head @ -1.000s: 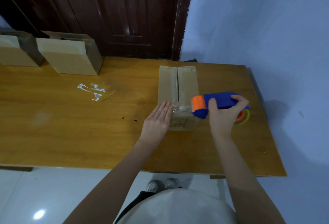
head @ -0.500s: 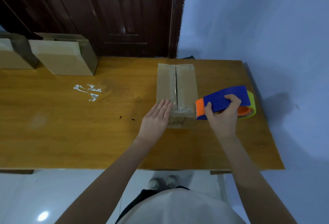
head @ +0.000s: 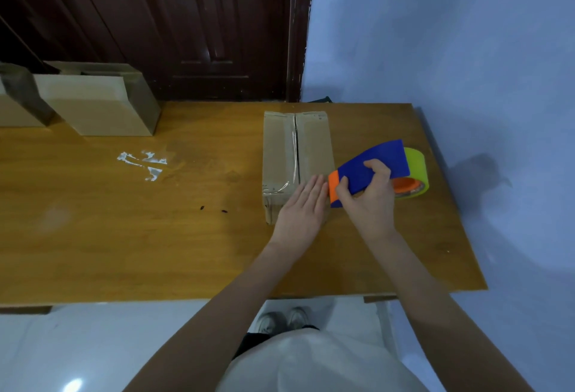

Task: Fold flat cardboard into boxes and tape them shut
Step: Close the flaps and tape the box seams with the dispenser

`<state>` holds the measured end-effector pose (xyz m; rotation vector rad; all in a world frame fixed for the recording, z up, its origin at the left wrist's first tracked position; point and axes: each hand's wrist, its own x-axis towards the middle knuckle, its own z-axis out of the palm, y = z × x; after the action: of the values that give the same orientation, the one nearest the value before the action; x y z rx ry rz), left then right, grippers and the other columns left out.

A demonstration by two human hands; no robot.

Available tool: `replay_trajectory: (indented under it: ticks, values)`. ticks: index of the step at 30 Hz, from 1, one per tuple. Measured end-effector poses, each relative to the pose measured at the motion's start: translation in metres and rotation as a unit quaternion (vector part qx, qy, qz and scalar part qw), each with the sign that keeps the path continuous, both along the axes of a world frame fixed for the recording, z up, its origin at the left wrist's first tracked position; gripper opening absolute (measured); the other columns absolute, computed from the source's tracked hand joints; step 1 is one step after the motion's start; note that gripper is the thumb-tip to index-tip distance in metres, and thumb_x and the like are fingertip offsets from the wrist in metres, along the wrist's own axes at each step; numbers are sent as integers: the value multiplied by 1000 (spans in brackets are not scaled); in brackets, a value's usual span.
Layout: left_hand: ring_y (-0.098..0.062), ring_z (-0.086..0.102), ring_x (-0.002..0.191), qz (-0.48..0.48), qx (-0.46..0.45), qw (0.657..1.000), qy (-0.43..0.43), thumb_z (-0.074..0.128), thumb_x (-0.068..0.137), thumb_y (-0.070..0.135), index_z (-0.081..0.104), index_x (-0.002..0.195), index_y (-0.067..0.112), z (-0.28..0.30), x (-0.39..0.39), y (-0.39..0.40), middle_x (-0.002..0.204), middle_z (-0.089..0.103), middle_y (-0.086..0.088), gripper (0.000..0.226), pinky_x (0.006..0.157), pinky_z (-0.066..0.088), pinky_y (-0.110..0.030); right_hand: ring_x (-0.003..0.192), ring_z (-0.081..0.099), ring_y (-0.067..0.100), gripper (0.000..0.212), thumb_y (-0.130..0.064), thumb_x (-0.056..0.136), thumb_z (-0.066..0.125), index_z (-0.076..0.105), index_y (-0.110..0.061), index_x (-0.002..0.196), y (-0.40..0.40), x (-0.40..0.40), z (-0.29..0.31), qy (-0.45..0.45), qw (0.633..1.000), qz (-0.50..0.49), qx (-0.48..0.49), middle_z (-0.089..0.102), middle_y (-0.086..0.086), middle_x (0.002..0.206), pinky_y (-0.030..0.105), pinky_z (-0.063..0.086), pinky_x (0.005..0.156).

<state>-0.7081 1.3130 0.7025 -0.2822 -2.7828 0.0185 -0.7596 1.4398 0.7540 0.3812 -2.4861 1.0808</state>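
A closed cardboard box (head: pixel 280 149) lies on the wooden table (head: pixel 124 236), with clear tape running along its centre seam and across its near end. My left hand (head: pixel 303 208) lies flat with straight fingers on the box's near right corner. My right hand (head: pixel 368 197) grips a blue and orange tape dispenser (head: pixel 370 167) with a yellow-green roll, just right of the box's near end and touching my left fingertips.
Two folded boxes (head: pixel 96 105) stand at the table's back left. White tape scraps (head: pixel 143 161) stick to the tabletop left of centre. A dark door (head: pixel 186 18) and a blue wall (head: pixel 451 49) lie behind; the table's right edge is near the dispenser.
My right hand drew the dispenser off the box's near end to its right side and tilted it. My left hand slid from the box's near left to its near right corner.
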Motion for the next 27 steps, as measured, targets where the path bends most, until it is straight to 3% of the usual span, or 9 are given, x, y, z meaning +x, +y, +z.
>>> replay_trajectory:
  ticks: [3,5,7,10,15,19,23,27]
  values:
    - [-24,54,123,8,36,999,0,36,90,12,58,125,0,1,0,-4,129,58,-16,43,106,34,-36,81,60,32,44,-13,79,71,49,5,113,-5,4,1,-19,1000,2,-21,58,19,97,44,54,62]
    - [-24,56,121,14,47,999,9,57,86,9,59,124,1,3,0,-8,128,59,-16,39,105,34,-35,79,60,21,47,-11,80,71,46,2,119,-8,4,3,-40,998,9,-44,56,7,97,34,54,62]
    - [-24,57,120,18,54,998,-4,75,75,7,59,125,2,3,1,-11,127,60,-15,53,104,34,-36,78,58,5,49,-10,81,70,43,-4,122,-7,1,5,-77,992,6,-95,49,-14,96,19,51,64]
    - [-22,58,119,19,44,999,-2,81,68,6,59,125,3,3,2,-13,126,61,-14,62,103,38,-35,80,55,-11,49,-6,81,70,38,-13,118,-1,-4,6,-119,978,-14,-169,44,-19,96,11,48,64]
    - [-22,61,114,8,47,999,19,83,64,3,62,121,2,2,0,-14,122,63,-14,60,101,40,-34,76,56,0,50,-6,79,71,35,-18,112,4,-9,8,-101,971,-24,-215,44,-15,97,12,47,63]
    - [-24,60,115,6,58,998,25,80,64,-4,61,122,0,2,0,-15,123,62,-16,62,99,43,-36,64,54,-8,46,0,81,66,33,-13,110,25,-14,11,-79,951,-68,-292,45,-9,91,11,42,58]
    - [-25,61,114,-7,59,998,35,68,68,-6,61,122,-1,1,-1,-15,123,62,-17,54,98,44,-37,74,55,-12,48,-1,80,68,33,-15,111,39,-16,7,-84,962,-53,-256,43,-13,97,9,44,60]
    - [-25,60,115,-10,59,998,20,78,64,-6,61,123,0,5,1,-16,124,62,-16,62,99,42,-36,78,54,-13,48,-1,81,69,33,-15,111,35,-14,-11,-107,969,-45,-219,42,-15,97,8,45,62]
